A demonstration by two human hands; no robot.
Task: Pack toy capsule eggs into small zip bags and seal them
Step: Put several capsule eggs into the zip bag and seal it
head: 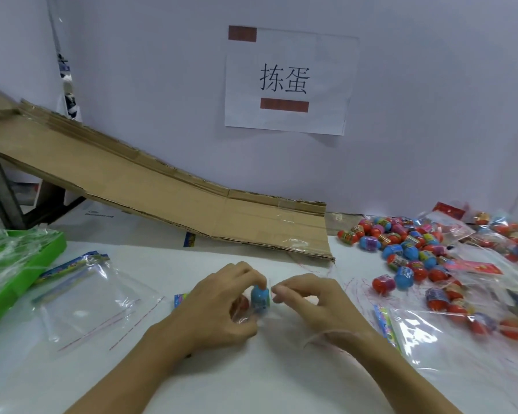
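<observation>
At the table's middle my left hand curls round a blue capsule egg, with a red egg partly hidden behind its fingers. Both eggs seem to sit inside a clear zip bag, hard to make out. My right hand pinches the bag's edge just right of the blue egg. Empty clear zip bags with red seal lines lie flat to the left. A pile of loose red and blue eggs spreads across the right side.
A cardboard ramp slopes down from the far left to the table's middle. A green tray wrapped in plastic stands at the left edge. More bags, some filled, lie at the right. A paper sign hangs on the wall.
</observation>
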